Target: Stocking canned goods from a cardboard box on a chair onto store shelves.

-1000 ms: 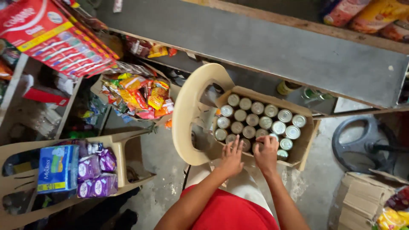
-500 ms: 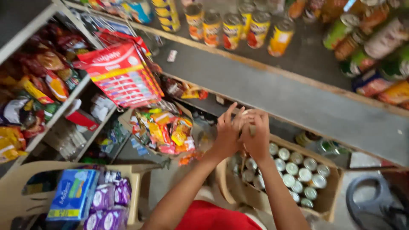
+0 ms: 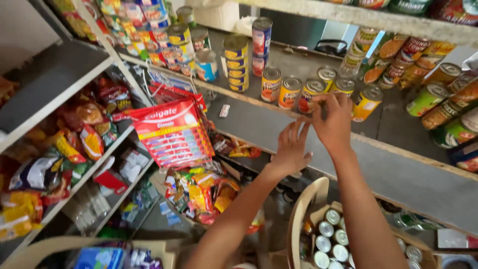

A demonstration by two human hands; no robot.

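Two hands are up at the grey shelf (image 3: 259,124), both the person's own, reaching from the near side. Right hand (image 3: 334,122) is raised to the row of orange and yellow cans (image 3: 291,92) along the shelf's far part, fingertips (image 3: 326,99) right at one can in that row. Can't tell whether it's actually gripping a can or just touching it, since the back of the hand covers the contact. Left hand (image 3: 291,148) sits just beside and a bit nearer, fingers spread loosely and palm turned away, holding nothing as far as the view shows, hovering over the bare front strip of the shelf.

More around them: a taller stack of blue and yellow cans (image 3: 237,64) stands further left on the same shelf, and a bunch of green and red cans (image 3: 438,99) lean together on the right. A red hanging card of toothpaste sachets (image 3: 172,132) dangles to the left, with snack packets (image 3: 204,192) bunched below it. Down near the person's elbows there's a cardboard box of silver-topped cans (image 3: 332,239), sitting on a beige plastic chair (image 3: 298,219). Left-side shelves are stuffed with colourful snack bags (image 3: 74,144).
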